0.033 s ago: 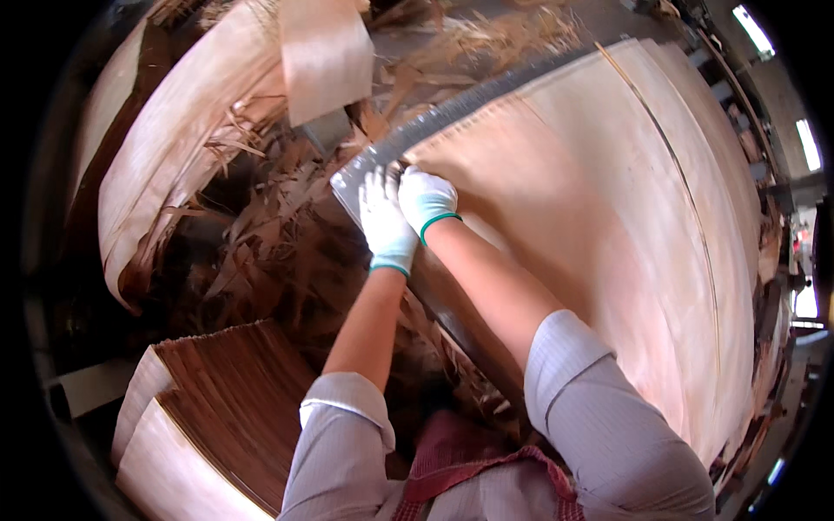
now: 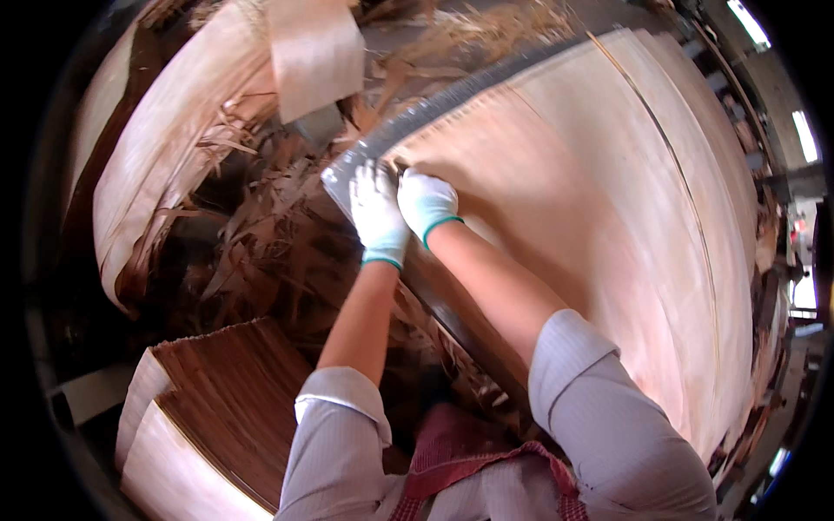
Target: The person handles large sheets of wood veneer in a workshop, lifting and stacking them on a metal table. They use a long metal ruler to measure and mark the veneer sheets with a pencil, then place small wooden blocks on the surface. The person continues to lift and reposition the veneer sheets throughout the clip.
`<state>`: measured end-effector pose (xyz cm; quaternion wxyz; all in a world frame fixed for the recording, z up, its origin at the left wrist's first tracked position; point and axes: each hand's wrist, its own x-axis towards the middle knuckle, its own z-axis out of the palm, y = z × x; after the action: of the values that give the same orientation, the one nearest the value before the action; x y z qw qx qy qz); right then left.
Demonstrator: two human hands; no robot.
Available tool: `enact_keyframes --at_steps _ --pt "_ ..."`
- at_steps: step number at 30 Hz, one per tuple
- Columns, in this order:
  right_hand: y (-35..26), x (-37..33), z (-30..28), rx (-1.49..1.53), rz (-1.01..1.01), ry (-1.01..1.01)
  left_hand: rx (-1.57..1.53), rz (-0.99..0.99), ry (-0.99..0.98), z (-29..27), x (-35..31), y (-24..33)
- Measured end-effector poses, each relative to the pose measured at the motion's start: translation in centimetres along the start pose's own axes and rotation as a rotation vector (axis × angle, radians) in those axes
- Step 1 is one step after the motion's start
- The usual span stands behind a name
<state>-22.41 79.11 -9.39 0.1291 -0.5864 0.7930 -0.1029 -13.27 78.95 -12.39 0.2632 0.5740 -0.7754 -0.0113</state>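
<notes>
A broad stack of pale wood veneer sheets (image 2: 556,165) lies on a dark, flat-edged table (image 2: 434,106). At its near-left corner my left hand (image 2: 377,213), in a white glove with a green cuff, rests with fingers stretched flat over the edge. Right beside it, my gloved right hand (image 2: 426,201) is closed and pressed on the veneer. Something small and dark shows by its fingertips, too little of it to name. A long, thin dark strip or crack (image 2: 665,135) runs across the top sheet.
Torn veneer scraps (image 2: 269,217) litter the floor left of the table. Another stack of veneer sheets (image 2: 234,395) stands at the lower left. Large curved sheets (image 2: 174,130) lean at the upper left, near a loose pale piece (image 2: 314,61).
My left hand has shifted slightly left, leaving a small gap to the right hand. The right hand stays closed at the same spot on the veneer.
</notes>
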Motion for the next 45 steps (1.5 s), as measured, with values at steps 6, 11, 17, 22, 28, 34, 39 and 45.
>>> enact_keyframes --at_steps 6,11,17,22,28,34,39,45 --pt "13.9 -25.3 -5.5 -0.182 0.202 -0.223 0.139 0.051 0.024 -0.8 -0.9 -2.4" --pt "17.8 -30.7 -7.2 -0.094 0.321 -0.202 -0.031 0.401 -0.142 -3.4 -10.5 14.9" --pt "27.9 -47.2 -9.7 -0.042 0.465 -0.186 -0.230 0.564 -0.279 -2.8 -17.1 18.4" --pt "33.1 -55.5 -10.2 -0.064 0.335 -0.058 -0.404 0.857 -0.402 -6.1 -32.9 33.3" --pt "45.9 -73.2 -11.4 -0.036 0.455 0.007 -0.399 0.961 -0.526 -7.7 -43.1 42.4" --pt "58.6 -85.9 -12.0 -0.119 0.444 -0.202 -0.284 1.021 -0.578 -8.2 -57.3 53.6" --pt "75.8 -103.3 -19.7 0.434 0.890 -0.246 -0.202 1.054 -0.517 -9.0 -57.7 54.4" --pt "72.5 -106.0 -19.9 -0.106 0.606 0.021 -0.252 0.779 -0.514 -9.1 -61.6 58.6"
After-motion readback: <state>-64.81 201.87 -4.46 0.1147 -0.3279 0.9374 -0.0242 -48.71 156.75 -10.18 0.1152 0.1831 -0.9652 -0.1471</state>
